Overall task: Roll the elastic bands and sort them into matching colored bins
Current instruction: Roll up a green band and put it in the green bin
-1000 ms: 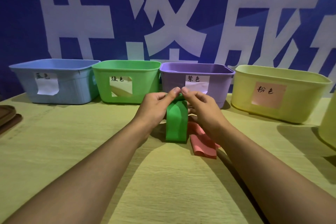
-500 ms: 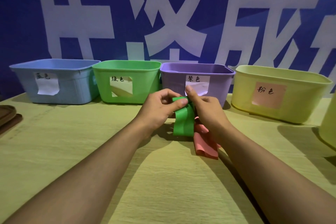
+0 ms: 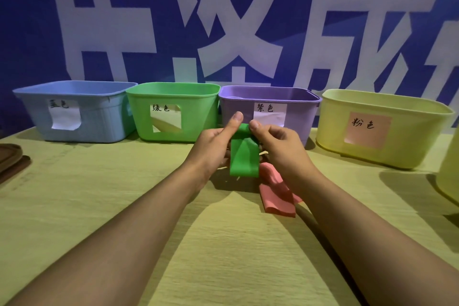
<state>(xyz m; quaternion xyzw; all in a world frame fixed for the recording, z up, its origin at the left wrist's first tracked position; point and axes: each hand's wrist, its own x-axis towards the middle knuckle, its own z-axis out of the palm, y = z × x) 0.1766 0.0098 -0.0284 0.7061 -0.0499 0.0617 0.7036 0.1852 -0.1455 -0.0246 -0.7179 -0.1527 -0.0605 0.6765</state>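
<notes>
Both hands, left (image 3: 213, 146) and right (image 3: 278, 141), pinch the green band's (image 3: 244, 159) rolled top with curled fingers, its tail hanging free for winding, green bin (image 3: 171, 92) just beyond.

Blue banner (image 3: 372, 20) (white characters) behind; brown object (image 3: 10, 161) at table (image 3: 99, 206) left edge.

The right hand (image 3: 278, 146) hides part of the pink band (image 3: 277, 196). The left hand's (image 3: 213, 149) fingers are tucked behind the green band (image 3: 244, 159). A brown thing (image 3: 10, 159) and a pale tub (image 3: 449, 176) are cut off by the edges.
</notes>
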